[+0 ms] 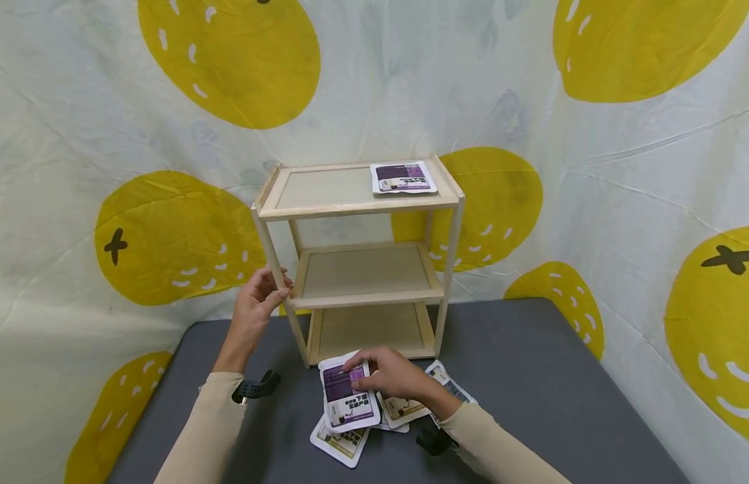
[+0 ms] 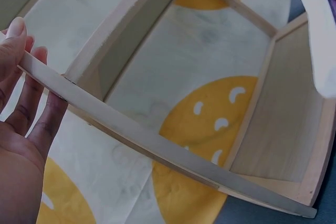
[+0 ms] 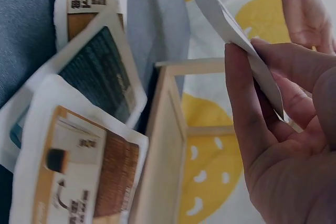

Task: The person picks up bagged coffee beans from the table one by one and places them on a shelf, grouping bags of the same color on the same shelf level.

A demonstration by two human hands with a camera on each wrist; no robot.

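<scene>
A light wooden three-tier shelf (image 1: pixel 365 300) stands upright on the table. My left hand (image 1: pixel 251 308) holds its front left post (image 2: pixel 142 127) near the middle tier, thumb on one side and fingers behind. My right hand (image 1: pixel 391 374) pinches a flat white-edged packet (image 1: pixel 353 405) with a purple printed face, in front of the shelf. In the right wrist view this packet (image 3: pixel 236 36) is seen nearly edge-on between thumb and fingers. Beneath and beside it lie several similar packets, among them a brown-and-white one (image 3: pixel 84 156) and a dark teal one (image 3: pixel 100 69).
Another purple packet (image 1: pixel 405 177) lies on the right side of the shelf's top tier. The grey table (image 1: pixel 532 390) carries the shelf and the loose packets. Behind the shelf hangs a pale cloth (image 1: pixel 380 81) printed with big yellow fruit.
</scene>
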